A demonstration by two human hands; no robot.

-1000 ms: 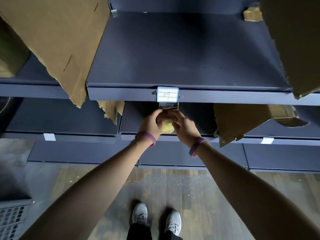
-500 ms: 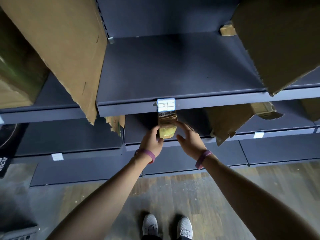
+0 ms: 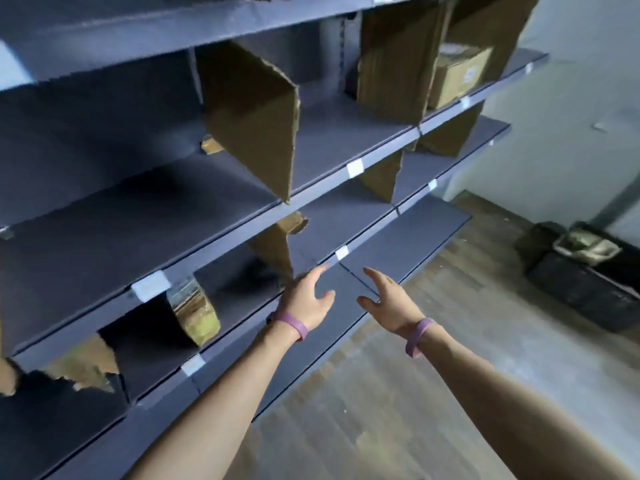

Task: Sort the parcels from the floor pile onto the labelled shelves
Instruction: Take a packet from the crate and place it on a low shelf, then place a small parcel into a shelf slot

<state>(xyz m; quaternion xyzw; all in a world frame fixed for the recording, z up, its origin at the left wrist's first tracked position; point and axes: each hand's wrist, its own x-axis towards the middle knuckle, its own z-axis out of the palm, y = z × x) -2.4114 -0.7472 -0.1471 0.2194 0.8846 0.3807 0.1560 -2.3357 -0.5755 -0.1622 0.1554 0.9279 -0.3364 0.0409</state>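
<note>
Left hand (image 3: 306, 299) and right hand (image 3: 389, 301) hover before the shelf (image 3: 152, 351) — each grip apart, fingers relaxed, holding nothing — right of the standing taped parcel (image 3: 195, 310).

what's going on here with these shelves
A person is sorting parcels onto dark shelves split up by cardboard dividers. Right now the left hand and right hand are both open and hold nothing, out in front of a lower shelf. A small yellowish parcel stands on that lower level, just under a white label. A cardboard box sits on a higher shelf to the right.
</note>
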